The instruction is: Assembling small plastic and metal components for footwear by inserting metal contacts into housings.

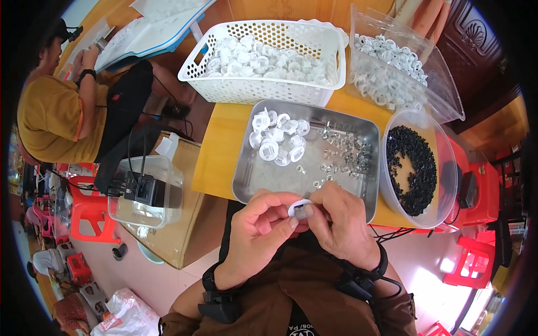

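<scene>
Close in front of me, both hands meet on a small round white plastic part (297,205) with a dark, greyish piece in its middle. My left hand (260,227) pinches it between thumb and fingers from the left. From the right, my right hand (344,227) presses thumb and fingers against it; the fingertips behind are partly hidden. Just beyond them lies a metal tray (269,182). It holds a heap of white round plastic parts (278,136) on the left and many small shiny metal clips (347,154) on the right.
A white perforated basket (258,89) and a tilted clear bin (443,92) hold more white parts. On the right, a clear tub (447,193) contains small black pieces (412,193). Left stand a cardboard box (193,224) and a clear container (174,196); beyond, another person (61,117) works.
</scene>
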A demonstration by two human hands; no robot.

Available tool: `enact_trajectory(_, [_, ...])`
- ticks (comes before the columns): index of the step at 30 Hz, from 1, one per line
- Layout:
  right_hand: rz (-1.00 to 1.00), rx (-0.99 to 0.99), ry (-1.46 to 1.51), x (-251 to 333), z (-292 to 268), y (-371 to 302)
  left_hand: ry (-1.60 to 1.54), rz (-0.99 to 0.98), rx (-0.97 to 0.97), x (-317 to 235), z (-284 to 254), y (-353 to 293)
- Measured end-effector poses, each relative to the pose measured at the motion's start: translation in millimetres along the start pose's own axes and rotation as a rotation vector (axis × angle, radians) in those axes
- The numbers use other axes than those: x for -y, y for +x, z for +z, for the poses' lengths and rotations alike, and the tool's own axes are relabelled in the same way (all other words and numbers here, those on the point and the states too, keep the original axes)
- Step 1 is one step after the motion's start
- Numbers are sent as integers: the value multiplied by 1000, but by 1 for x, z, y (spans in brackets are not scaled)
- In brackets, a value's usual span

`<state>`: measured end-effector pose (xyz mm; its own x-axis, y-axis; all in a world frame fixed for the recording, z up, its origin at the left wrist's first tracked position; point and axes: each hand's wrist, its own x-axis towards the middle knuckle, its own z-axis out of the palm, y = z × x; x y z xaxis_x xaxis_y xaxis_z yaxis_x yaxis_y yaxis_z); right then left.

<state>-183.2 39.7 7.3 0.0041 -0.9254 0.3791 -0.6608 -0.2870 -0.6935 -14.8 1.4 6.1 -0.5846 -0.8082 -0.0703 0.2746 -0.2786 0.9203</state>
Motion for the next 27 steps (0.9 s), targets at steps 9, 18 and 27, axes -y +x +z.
enact_trajectory(9, [157, -23, 260, 5, 2, 1, -89, 13, 24, 1, 3, 3])
enact_trajectory(18, [153, -20, 375, 7, 3, 0, 122, 155, -27, 4, 2, 2])
enact_trajectory(27, [97, -127, 390, 7, 9, 2, 250, 263, -64, 4, 4, 1])
